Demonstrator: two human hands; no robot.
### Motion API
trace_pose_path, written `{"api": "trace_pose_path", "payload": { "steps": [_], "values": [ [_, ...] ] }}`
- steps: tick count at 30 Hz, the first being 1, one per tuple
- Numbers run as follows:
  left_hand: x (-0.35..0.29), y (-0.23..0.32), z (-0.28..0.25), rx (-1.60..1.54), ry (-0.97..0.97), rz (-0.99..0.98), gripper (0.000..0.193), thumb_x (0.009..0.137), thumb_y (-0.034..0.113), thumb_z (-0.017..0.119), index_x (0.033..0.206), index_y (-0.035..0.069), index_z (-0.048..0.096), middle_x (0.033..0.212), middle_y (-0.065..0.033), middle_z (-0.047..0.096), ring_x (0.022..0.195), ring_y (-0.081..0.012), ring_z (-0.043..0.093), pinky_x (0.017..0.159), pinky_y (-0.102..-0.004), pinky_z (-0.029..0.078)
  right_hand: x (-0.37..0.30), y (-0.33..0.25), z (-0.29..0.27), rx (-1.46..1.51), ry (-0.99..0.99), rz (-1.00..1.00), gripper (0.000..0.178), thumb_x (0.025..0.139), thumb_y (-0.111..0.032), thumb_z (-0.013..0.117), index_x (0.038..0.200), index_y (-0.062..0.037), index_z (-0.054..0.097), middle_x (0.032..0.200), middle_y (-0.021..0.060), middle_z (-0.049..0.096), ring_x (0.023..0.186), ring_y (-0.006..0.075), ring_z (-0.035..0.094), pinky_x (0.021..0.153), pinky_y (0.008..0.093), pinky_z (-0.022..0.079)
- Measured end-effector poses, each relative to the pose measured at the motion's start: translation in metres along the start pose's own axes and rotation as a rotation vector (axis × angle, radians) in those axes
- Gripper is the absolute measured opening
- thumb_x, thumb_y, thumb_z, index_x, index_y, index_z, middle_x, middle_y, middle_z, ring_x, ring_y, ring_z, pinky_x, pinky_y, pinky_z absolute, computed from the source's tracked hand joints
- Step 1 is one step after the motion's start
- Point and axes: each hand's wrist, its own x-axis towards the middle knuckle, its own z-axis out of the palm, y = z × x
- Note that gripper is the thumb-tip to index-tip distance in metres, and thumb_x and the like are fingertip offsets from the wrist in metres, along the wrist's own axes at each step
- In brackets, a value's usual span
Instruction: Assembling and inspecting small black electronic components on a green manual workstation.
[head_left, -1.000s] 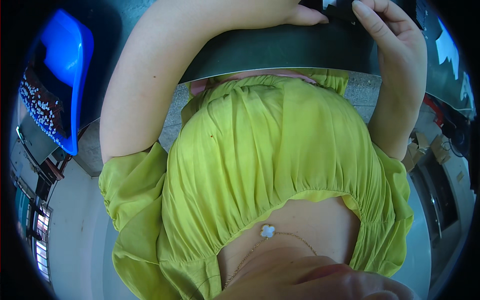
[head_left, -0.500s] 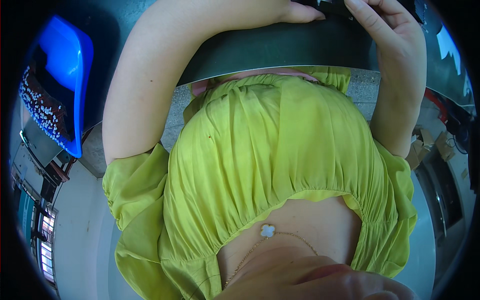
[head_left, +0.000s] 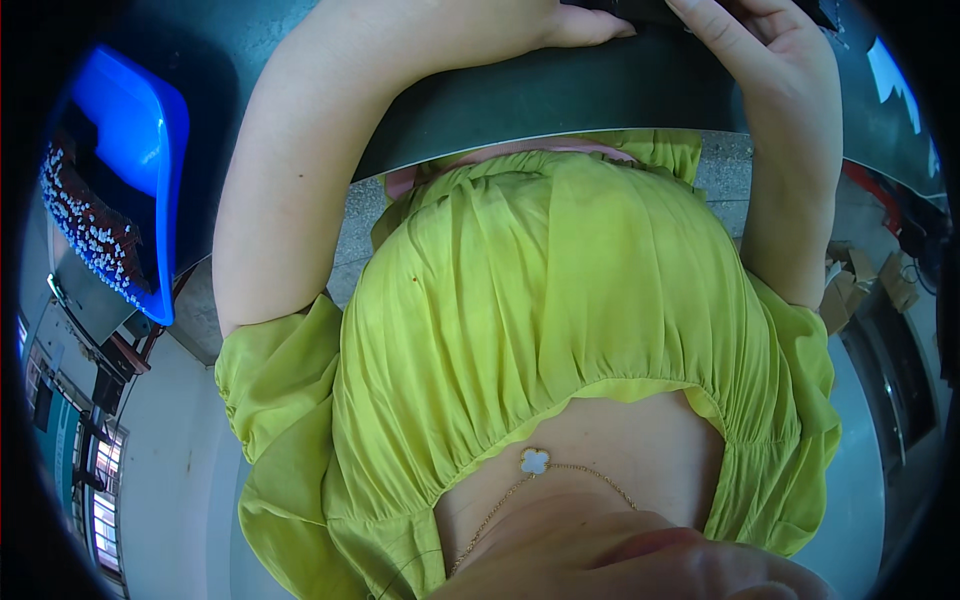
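A thin black piece (head_left: 655, 12) lies between my hands at the top edge of the view, over the dark green table (head_left: 560, 95); most of it is cut off, so its kind cannot be told. My left hand (head_left: 585, 24) is beside it, the thumb stretched along the tabletop and pointing right. Its other fingers are out of view. From the right, my right hand (head_left: 755, 40) reaches the same piece, closed, with thumb and curled fingers pinching at its edge.
A blue plastic bin (head_left: 165, 150) holding many small whitish bits and something dark brown stands at the far left. White scraps (head_left: 893, 85) lie on the table at the right. Cardboard boxes (head_left: 848, 290) sit lower right, past the table's edge.
Both hands have shifted slightly left and up in the view. Less of the black piece shows, and a white patch on it has left the view. The right hand stays at the piece.
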Motion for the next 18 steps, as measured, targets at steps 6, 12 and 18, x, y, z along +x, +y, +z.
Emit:
{"api": "trace_pose_path", "payload": {
  "steps": [6, 12, 18],
  "values": [
    [-0.001, 0.000, 0.000, -0.003, -0.010, -0.005, 0.031, 0.076, 0.021, 0.084, 0.096, 0.006, 0.064, 0.090, -0.0109, 0.059, 0.097, -0.0332, 0.062, 0.119, -0.0538, 0.035, -0.001, -0.020, 0.001, 0.083, -0.072, 0.052, 0.007, 0.094, -0.002, 0.072, 0.092, 0.0031, 0.067, 0.115, 0.0031, 0.062, 0.087, 0.0034, 0.057, 0.075, 0.0175, 0.047],
    [-0.004, -0.005, 0.003, -0.091, -0.089, -0.092, 0.031, 0.075, 0.021, 0.084, 0.095, 0.007, 0.064, 0.088, -0.0105, 0.059, 0.097, -0.0329, 0.062, 0.120, -0.0546, 0.034, 0.004, 0.000, 0.006, 0.001, 0.001, 0.025, 0.007, 0.095, -0.002, 0.071, 0.094, 0.0036, 0.068, 0.111, 0.0012, 0.062, 0.081, 0.0021, 0.058, 0.070, 0.0165, 0.046],
    [-0.008, -0.003, -0.002, 0.032, -0.013, -0.005, 0.031, 0.075, 0.021, 0.084, 0.095, 0.007, 0.065, 0.087, -0.0101, 0.058, 0.096, -0.0321, 0.062, 0.120, -0.0547, 0.035, 0.006, -0.001, 0.009, 0.019, -0.001, 0.032, 0.007, 0.095, -0.002, 0.072, 0.093, 0.0038, 0.067, 0.105, 0.0003, 0.064, 0.080, 0.0020, 0.058, 0.069, 0.0166, 0.046]
  ]
}}
